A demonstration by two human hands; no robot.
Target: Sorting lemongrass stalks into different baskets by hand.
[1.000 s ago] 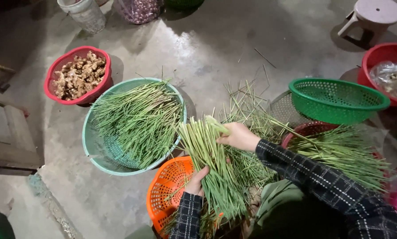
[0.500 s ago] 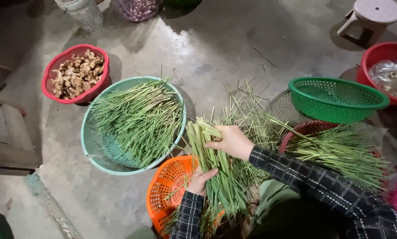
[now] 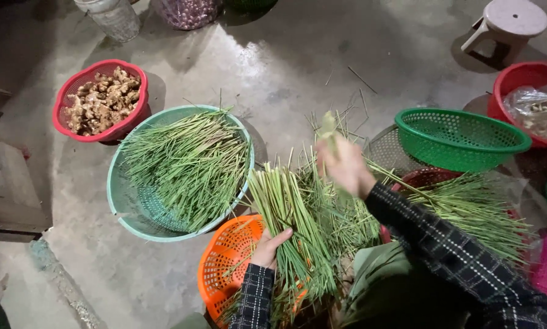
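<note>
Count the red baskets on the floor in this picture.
3: one holding ginger at upper left, one at the right edge holding a plastic bag, and one mostly hidden under green stalks at centre right. Others may be hidden.

Matt fibrous green stalks at 6 o'clock; perforated glossy plastic basins: teal, orange, green at 3. Rough concrete floor.
</note>
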